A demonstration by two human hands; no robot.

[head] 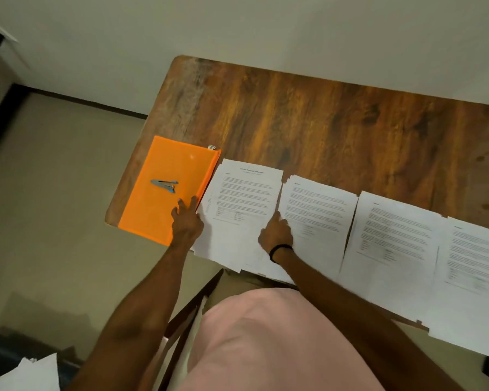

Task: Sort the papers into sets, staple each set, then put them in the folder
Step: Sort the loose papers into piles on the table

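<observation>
Nearest, a pink cloth garment (266, 342) covers the lap between both forearms. The left hand (187, 218) lies flat with its fingers straight, fingertips on the lower right corner of the glossy orange plastic folder (153, 204) and holding nothing. The right hand (275, 232), a black band (280, 251) on its wrist, is curled with a fingertip on the seam between two paper stacks; whether it grips a sheet cannot be told. Between the hands lies the first stack (246, 198) of printed white sheets, its edges uneven. Three more stacks (393, 235) run rightward from the right hand. Beyond the left hand, a wedge-shaped grey-blue stapler (164, 185) rests on the folder. Farther off, the wood-grain tabletop (322, 122) has a rounded corner.
</observation>
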